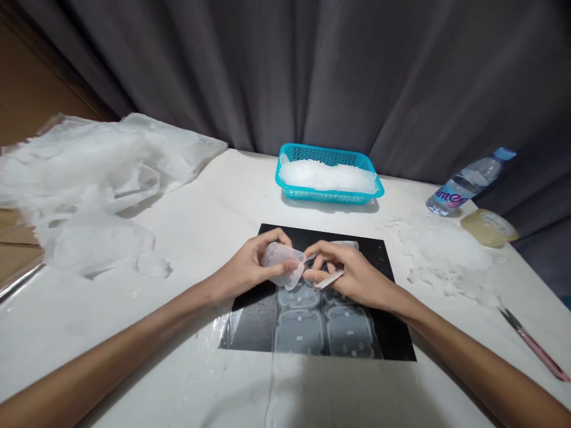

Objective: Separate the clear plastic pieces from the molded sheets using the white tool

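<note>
My left hand (pixel 267 261) is closed around a small translucent plastic piece (pixel 282 259) with rounded corners and little holes, thumb on its face. Close beside it, my right hand (pixel 341 270) has its fingertips at the piece's right edge. A thin whitish strip (pixel 329 279) is pinched in my right hand too. Both hands are above a black mat (pixel 397 336). On the mat lies a clear sheet (pixel 300 334) marked with several rounded-rectangle outlines and small holes. My fingers cover part of the sheet's far end.
Behind the mat stands a blue basket (pixel 330 195) filled with white translucent pieces. Crumpled clear plastic (pixel 102 172) is heaped at left. To the right are plastic scraps (pixel 450 252), a water bottle (pixel 466 181), a yellowish tub (pixel 488 229) and a pink-handled tool (pixel 535 348) with dark tips.
</note>
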Motion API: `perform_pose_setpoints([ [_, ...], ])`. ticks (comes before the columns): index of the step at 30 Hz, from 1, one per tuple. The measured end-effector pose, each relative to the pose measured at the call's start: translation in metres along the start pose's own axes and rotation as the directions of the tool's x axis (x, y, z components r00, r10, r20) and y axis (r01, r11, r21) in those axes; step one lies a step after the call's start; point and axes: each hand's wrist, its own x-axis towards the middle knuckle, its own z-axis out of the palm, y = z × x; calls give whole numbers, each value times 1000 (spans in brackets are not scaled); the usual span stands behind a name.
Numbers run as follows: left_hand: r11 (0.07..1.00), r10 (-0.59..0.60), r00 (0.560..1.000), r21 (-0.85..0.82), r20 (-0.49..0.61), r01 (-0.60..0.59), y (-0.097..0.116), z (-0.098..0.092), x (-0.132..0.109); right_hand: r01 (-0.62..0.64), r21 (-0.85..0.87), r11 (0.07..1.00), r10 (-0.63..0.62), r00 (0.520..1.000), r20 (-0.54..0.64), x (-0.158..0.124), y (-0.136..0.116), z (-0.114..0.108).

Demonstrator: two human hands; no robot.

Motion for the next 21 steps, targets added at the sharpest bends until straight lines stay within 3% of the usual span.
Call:
perform_pose_setpoints([
  [6, 999, 15, 1000, 36, -15, -15, 0, 5, -1, 11, -48, 999, -11, 1000, -2, -2, -4, 2],
  [9, 998, 21, 1000, 63, 9, -22, 1, 4, -2, 26, -176, 984, -32, 999, -28, -3, -5, -1],
  [11, 996, 2, 997, 85, 77, -9, 4, 0, -3, -30, -329, 944, -31, 983, -180, -2, -1, -5],
  [14, 993, -42, 982, 116, 185, 20, 10, -8, -5, -181, -431, 884, -4, 919, -394, -1, 7, -10],
  [16, 994, -43, 982, 105, 186, 24, 13, -12, -5, -209, -449, 869, 27, 925, -378, 0, 11, -11],
  [19, 1000, -12, 990, 24, 142, 9, 15, -13, -4, -166, -453, 876, 19, 950, -312, 1, 12, -7],
  [21, 999, -8, 991, -32, 136, 12, 14, -12, -4, -123, -409, 904, -20, 944, -328, 0, 9, -5],
])
